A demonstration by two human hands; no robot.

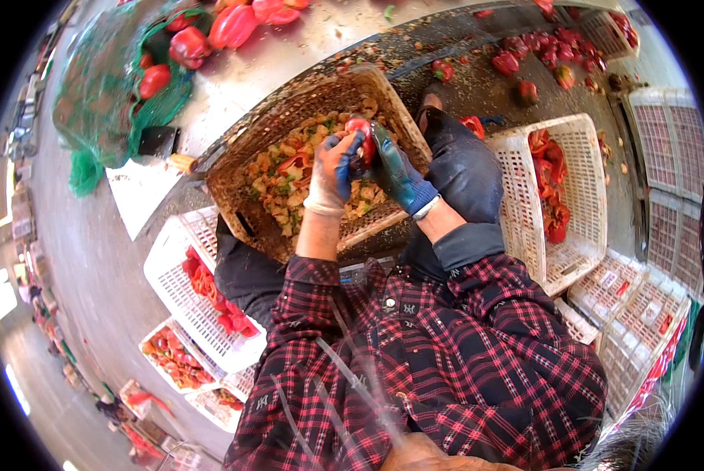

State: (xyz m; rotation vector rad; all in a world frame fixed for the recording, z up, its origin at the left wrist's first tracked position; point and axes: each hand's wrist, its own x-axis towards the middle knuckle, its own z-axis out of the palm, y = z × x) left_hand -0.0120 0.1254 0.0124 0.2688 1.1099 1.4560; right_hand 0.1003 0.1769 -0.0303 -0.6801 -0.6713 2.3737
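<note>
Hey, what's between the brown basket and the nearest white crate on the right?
The person's dark-trousered right leg fills much of the stretch between basket and crate, as the head view shows.

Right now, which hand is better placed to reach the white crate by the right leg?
Probably the right hand: nearer the white crate than the left hand, though both touch the red pepper.

Grey floor (89,290); bright light (1,293) — left
</note>
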